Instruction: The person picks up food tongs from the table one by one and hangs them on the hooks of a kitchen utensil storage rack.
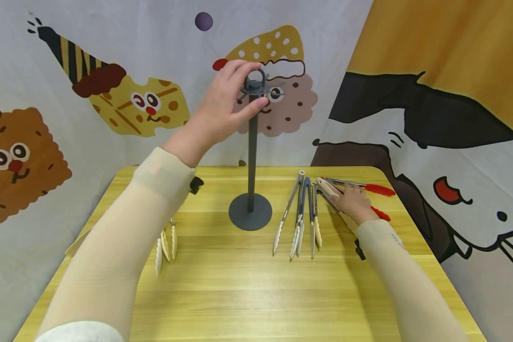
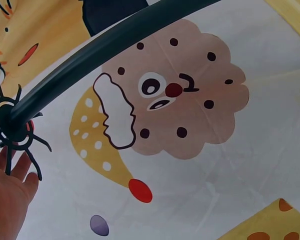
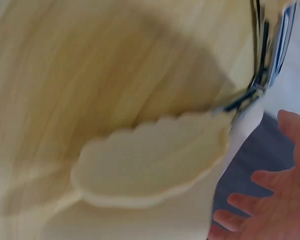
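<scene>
A dark upright stand (image 1: 252,156) on a round base carries curved hooks (image 2: 32,160) and a ring at its top. My left hand (image 1: 224,102) holds that top, its fingers and thumb bent around the hooks. At the right, my right hand (image 1: 355,202) hovers low over several kitchen tongs, some with red parts (image 1: 379,190). Its fingers (image 3: 275,180) look spread in the right wrist view, gripping nothing there. A cream scalloped tong head (image 3: 150,160) looms large and blurred beneath that wrist. Contact between the right fingers and the tongs is hidden.
More metal tongs (image 1: 288,211) lie fanned out between the stand and my right hand, some with blue parts. Tongs with pale scalloped heads (image 1: 174,244) lie left of the base, partly behind my left forearm. A cartoon-printed cloth (image 1: 162,152) hangs behind the wooden table (image 1: 239,294).
</scene>
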`<state>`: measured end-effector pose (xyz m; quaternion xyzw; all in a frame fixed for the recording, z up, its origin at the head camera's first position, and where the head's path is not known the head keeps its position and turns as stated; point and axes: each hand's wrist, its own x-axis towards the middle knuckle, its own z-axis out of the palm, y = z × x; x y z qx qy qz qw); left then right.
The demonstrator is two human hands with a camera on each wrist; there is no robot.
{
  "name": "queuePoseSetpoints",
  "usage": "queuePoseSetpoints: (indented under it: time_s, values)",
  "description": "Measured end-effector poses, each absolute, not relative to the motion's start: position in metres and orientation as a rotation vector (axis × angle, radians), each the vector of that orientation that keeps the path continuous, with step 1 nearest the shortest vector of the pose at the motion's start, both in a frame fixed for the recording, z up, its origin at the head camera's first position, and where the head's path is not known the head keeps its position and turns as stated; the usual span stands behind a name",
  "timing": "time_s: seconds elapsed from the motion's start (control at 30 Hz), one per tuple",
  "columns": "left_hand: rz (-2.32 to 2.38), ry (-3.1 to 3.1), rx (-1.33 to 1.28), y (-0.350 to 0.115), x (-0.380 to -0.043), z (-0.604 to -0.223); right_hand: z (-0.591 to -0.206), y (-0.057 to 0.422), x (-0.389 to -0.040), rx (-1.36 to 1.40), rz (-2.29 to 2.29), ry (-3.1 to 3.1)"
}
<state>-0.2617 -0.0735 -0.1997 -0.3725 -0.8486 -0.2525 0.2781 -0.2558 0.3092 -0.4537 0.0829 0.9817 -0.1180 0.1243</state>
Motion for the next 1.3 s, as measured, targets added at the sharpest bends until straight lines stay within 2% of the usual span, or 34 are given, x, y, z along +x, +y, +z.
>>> queuePoseSetpoints:
  time_s: [0.37,0.6,1.3]
  values:
    - [-0.718,-2.323,-0.981,-0.074,-0.260,-0.197,-0.447,0.334,-0.255,0.286,-0.436,2.853]
    - [-0.733,-2.320,-0.978,-0.074,-0.259,-0.193,-0.456,0.336,-0.257,0.139,-0.484,2.870]
    - [-0.718,-2.326,-0.962,-0.074,-0.259,-0.193,-0.454,0.334,-0.258,0.109,-0.398,2.784]
